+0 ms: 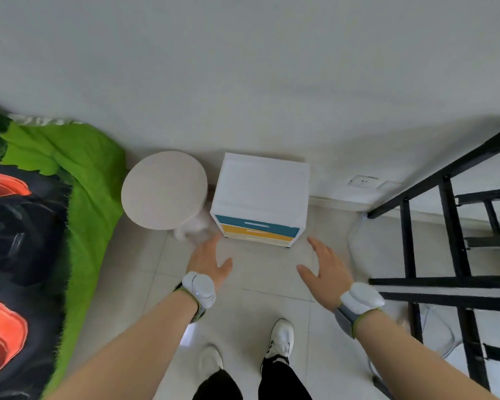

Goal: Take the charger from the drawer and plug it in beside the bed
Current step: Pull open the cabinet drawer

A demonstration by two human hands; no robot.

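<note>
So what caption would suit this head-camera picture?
Both open hands, left and right, reach toward a closed small drawer unit beside the bed.

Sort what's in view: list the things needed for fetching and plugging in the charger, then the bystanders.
For the job:
drawer unit
wall socket
left hand
right hand
bed

Bystanders:
round stool
black metal frame

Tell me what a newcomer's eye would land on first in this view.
The bright green blanket on the bed at the left edge stands out most, with black and orange print beside it. Next comes the small white drawer unit against the wall, its teal top drawer and yellow drawer shut, beside a round stool. Both open hands, left hand and right hand, reach toward it.
</note>
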